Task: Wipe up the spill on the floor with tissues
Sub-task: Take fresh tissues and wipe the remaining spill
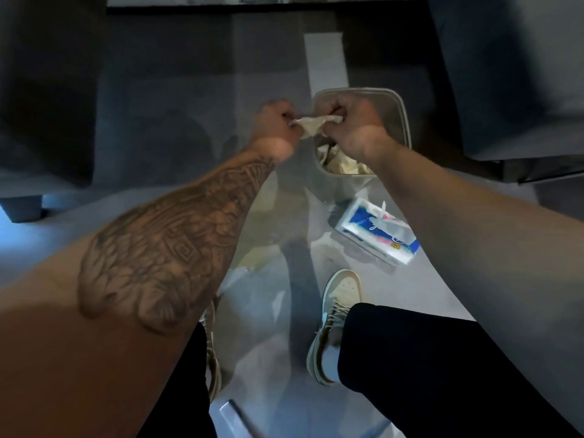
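Both hands hold one crumpled, damp-looking tissue above the open bin. My left hand grips its left end and my right hand grips its right end, fingers closed. Inside the bin lie several used tissues. A blue and white tissue pack lies on the grey floor just in front of the bin, with a sheet sticking out of its top. A wet, glossy patch of floor stretches between my feet.
Dark grey sofas flank the floor strip on the left and right. My two beige sneakers stand on the floor below the bin. A low table edge runs across the top.
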`<state>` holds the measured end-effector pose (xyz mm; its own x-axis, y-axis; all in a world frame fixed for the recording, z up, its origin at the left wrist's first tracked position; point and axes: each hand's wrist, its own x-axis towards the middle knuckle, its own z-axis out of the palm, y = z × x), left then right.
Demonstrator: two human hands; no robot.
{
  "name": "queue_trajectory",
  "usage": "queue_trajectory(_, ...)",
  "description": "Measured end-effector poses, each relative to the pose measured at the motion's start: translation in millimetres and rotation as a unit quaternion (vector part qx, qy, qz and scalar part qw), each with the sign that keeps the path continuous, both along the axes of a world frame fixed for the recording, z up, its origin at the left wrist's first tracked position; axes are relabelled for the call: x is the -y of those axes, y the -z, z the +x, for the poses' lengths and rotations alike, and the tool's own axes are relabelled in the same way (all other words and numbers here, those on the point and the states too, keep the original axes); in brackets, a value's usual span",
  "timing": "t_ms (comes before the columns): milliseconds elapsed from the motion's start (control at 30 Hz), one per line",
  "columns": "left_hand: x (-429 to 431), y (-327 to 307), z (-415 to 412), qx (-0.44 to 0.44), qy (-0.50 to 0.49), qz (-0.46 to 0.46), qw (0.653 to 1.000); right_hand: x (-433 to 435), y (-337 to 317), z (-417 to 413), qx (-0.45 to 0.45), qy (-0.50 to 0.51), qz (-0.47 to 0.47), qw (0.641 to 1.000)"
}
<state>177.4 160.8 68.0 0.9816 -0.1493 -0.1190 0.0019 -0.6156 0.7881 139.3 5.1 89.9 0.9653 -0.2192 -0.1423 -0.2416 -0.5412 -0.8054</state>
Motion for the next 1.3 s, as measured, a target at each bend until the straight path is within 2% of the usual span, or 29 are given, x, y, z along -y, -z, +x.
queue_trajectory(100, 36.5, -3.1, -10.3, -0.012, 0.024, -0.026, 0.999, 29.6, 0.1, -11.2, -0.008, 0.050, -0.015, 0.999)
queue_trajectory(267, 51.5, -2.2, -35.0, -0.092, 0.093, -0.027, 0.991, 63.8, 15.9, -38.0, -0.063, 0.094, -0.021, 0.993)
queue_trajectory(367, 43.9, -12.3, -50.7, -0.074, 0.101, -0.001, 0.992, 73.8, 18.4, -59.8, -0.085, 0.097, -0.044, 0.991)
queue_trajectory(567, 29.7, -12.3, -92.3, -0.064, 0.143, 0.043, 0.987, 73.1, 12.5, -110.3, -0.053, 0.106, -0.046, 0.992)
queue_trajectory(667, 30.2, -3.0, -113.1, -0.053, 0.194, 0.104, 0.974, 74.9, 22.8, -133.2, -0.114, 0.062, -0.104, 0.986)
queue_trajectory(767, 31.6, 6.3, -122.2, -0.036, 0.247, 0.185, 0.950, 80.3, 39.9, -149.8, -0.224, -0.051, -0.217, 0.949)
queue_trajectory(867, 31.9, 15.3, -124.5, -0.061, 0.261, 0.221, 0.938, 85.9, 56.3, -159.4, -0.307, -0.158, -0.341, 0.874)
queue_trajectory(967, 28.3, 21.8, -123.3, -0.080, 0.263, 0.235, 0.933, 88.2, 64.2, -159.4, -0.345, -0.200, -0.377, 0.836)
queue_trajectory(1100, 20.7, 25.5, -118.8, -0.096, 0.258, 0.243, 0.930, 90.7, 59.5, -153.6, -0.334, -0.186, -0.368, 0.848)
queue_trajectory(1300, 19.9, 20.6, -120.8, -0.092, 0.261, 0.241, 0.930, 99.0, 53.1, -151.4, -0.291, -0.088, -0.317, 0.898)
